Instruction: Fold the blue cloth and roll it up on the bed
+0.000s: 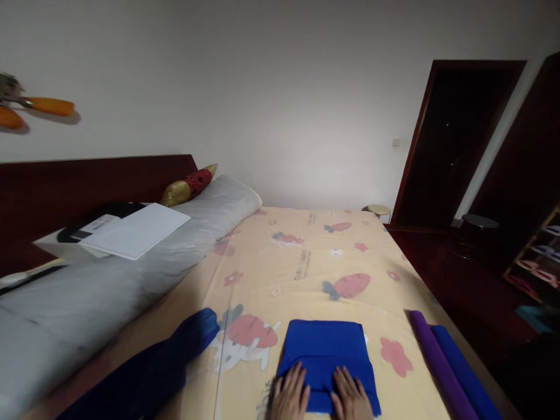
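Note:
A blue folded cloth (326, 341) lies on the bed near its front edge, with a fold running across its middle. On its lower left part rests my left hand (291, 394), fingers lying flat. My right hand (351, 394) lies on the lower right part of the same cloth, also with fingers stretched out. Both palms are partly cut off by the bottom of the view. The cloth's underside and near edge are mostly hidden.
A bed sheet (262, 280) with carrots and rabbits covers the bed. Purple (441, 364) and blue (466, 373) fabric rolls lie at the right edge. Dark blue fabric (149, 367) is at left. A long grey pillow (175, 274) bears a white board (137, 229). Stools stand beyond.

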{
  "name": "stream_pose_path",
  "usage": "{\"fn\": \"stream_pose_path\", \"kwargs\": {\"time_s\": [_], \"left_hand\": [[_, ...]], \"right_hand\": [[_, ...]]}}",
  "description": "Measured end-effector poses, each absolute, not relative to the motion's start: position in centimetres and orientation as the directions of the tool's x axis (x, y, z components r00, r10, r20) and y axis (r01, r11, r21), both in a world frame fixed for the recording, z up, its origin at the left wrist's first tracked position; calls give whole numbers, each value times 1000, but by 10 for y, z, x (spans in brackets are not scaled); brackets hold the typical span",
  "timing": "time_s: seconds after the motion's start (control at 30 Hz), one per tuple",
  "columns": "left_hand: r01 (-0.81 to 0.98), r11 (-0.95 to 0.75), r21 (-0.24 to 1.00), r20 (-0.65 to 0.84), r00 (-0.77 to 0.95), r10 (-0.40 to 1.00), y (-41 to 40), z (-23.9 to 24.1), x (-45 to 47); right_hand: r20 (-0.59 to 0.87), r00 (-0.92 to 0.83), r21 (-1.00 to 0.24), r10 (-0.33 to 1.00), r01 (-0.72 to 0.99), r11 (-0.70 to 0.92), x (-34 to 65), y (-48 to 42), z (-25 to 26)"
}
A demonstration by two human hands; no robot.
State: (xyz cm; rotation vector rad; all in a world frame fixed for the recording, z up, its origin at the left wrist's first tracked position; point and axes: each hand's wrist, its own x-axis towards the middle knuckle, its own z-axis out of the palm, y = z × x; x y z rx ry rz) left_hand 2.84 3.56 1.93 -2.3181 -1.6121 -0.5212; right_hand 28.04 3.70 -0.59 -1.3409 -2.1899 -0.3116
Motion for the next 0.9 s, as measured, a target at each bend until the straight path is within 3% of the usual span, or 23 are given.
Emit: {"fn": "stream_pose_path", "kwargs": {"time_s": [0.1, 0.2, 0.3, 0.4, 0.47, 0.53, 0.67, 0.73, 0.83, 0.9], "left_hand": [[989, -151, -2, 464, 134, 875, 27, 24, -20], [993, -119, -16, 486, 112, 867, 21, 32, -39], [970, -238, -39, 487, 227, 843, 23, 39, -11], [855, -505, -120, 459, 499, 735, 32, 39, 36], [800, -582, -146, 449, 578, 681, 38, 36, 56], [839, -527, -135, 466, 523, 714, 43, 34, 58], [954, -275, -117, 517, 295, 804, 43, 33, 13], [972, -192, -132, 550, 233, 802, 39, 36, -14], [974, -173, -147, 593, 227, 773, 30, 42, -35], [950, -249, -187, 627, 311, 714, 24, 46, -33]], "right_hand": [[598, -295, -34, 746, 920, 391, 328, 30, -13], [576, -302, -16, 760, 925, 380, 344, 25, -10], [528, -325, -19, 785, 919, 394, 316, 26, 5], [459, -453, -25, 765, 854, 520, 272, 33, 20], [397, -536, -37, 745, 802, 596, 256, 38, 25], [370, -524, -43, 767, 815, 578, 261, 41, 23], [405, -305, -60, 862, 932, 357, 318, 38, 10], [411, -269, -66, 871, 944, 322, 352, 33, 6], [451, -289, -12, 844, 944, 330, 381, 26, 7], [511, -346, 56, 787, 927, 372, 382, 20, 6]]}}
